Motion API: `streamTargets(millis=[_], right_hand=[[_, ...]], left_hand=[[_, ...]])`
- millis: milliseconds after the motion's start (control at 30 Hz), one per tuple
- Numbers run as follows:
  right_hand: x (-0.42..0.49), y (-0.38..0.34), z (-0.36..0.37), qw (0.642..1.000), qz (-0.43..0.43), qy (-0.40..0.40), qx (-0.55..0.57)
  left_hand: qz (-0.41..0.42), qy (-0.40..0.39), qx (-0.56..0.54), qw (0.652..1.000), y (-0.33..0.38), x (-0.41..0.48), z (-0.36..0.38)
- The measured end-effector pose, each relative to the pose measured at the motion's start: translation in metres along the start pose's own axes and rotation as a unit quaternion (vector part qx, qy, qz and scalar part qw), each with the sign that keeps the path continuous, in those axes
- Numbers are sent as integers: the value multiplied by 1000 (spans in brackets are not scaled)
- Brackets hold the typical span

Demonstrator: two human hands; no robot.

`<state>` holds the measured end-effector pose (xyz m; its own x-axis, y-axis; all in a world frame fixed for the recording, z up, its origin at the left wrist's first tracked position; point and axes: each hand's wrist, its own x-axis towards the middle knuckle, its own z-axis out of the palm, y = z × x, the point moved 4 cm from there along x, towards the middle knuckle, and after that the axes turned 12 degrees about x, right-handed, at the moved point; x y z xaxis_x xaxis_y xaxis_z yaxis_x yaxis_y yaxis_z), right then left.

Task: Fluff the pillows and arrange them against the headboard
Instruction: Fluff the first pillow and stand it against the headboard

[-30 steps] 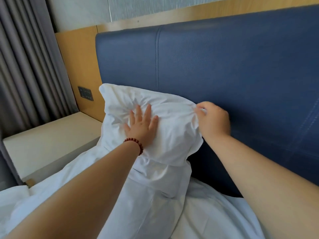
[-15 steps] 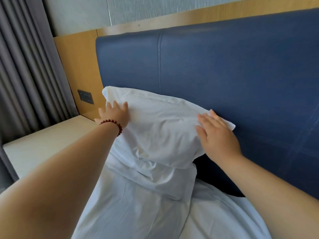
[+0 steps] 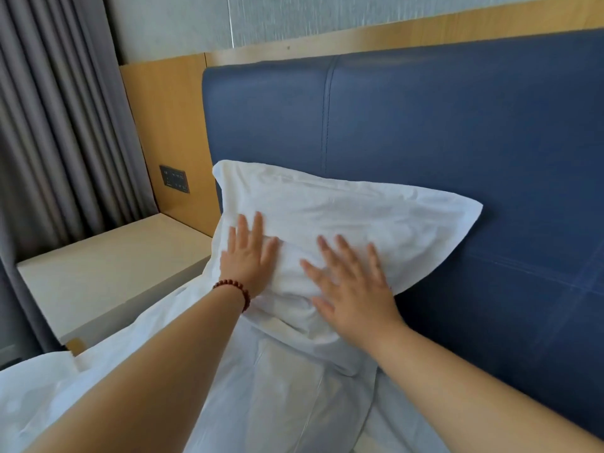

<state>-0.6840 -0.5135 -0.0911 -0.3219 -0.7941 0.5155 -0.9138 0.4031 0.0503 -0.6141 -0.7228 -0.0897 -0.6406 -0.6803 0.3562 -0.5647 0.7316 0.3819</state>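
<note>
A white pillow (image 3: 353, 220) leans against the blue padded headboard (image 3: 457, 125), resting on top of a second white pillow (image 3: 294, 387) that lies lower on the bed. My left hand (image 3: 250, 256), with a red bead bracelet at the wrist, lies flat on the upper pillow's left front, fingers spread. My right hand (image 3: 349, 282) presses flat on the pillow's lower middle, fingers apart. Neither hand grips the fabric.
A beige bedside ledge (image 3: 108, 276) stands left of the bed, with grey curtains (image 3: 58, 125) behind it. A dark switch panel (image 3: 174, 178) sits on the wooden wall panel. White bedding (image 3: 39, 387) lies crumpled at the lower left.
Both hands left the pillow's side edges and now lie flat on its front. The pillow has spread wider, its right corner reaching further along the headboard.
</note>
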Motion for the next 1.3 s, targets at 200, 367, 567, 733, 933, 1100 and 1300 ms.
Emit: streamTargets(millis=[200, 367, 567, 733, 933, 1100, 1300], right_hand=[[-6, 21, 14, 991, 131, 14, -33], [-24, -46, 31, 996, 29, -5, 87], [-72, -123, 60, 948, 13, -195, 250], [-88, -115, 48, 959, 112, -84, 247], [-156, -192, 41, 953, -136, -118, 245], [-190, -164, 43, 944, 108, -88, 298], [-247, -173, 45, 933, -59, -199, 292]], left_hand=[[-219, -216, 111, 945, -86, -13, 17], [26, -68, 101, 992, -37, -66, 1], [-63, -209, 230, 948, -54, -121, 2], [-136, -203, 180, 953, -92, -200, -33], [-207, -194, 138, 949, -95, -288, -29], [-151, -108, 144, 972, -76, -318, -18], [-90, -68, 173, 978, -52, -363, 18]])
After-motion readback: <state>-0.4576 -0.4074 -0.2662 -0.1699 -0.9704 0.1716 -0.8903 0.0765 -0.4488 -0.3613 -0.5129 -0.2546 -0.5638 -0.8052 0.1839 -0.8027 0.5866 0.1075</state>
